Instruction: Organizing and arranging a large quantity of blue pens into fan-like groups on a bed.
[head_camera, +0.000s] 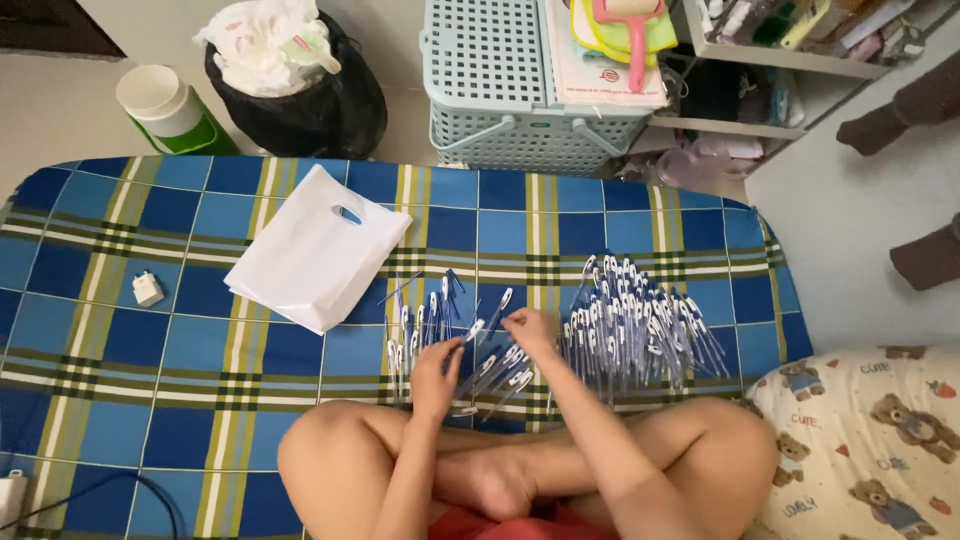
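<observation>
I sit cross-legged on a blue and yellow checked cloth (150, 340). Several blue and white pens (430, 320) lie loosely spread in front of my knees. A larger heap of the same pens (640, 320) lies to the right. My left hand (436, 378) rests fingers-down on the loose pens near my knee; whether it grips one I cannot tell. My right hand (530, 330) reaches into the loose pens between the two groups, its fingertips pinched on a pen (500, 305).
A stack of white plastic bags (315, 250) lies left of the pens. A small white charger (147, 289) sits further left. Behind the cloth stand a black bin (300, 100), a green-and-white jug (165, 105) and a pale blue basket (500, 90). A bear-print pillow (870, 440) lies at right.
</observation>
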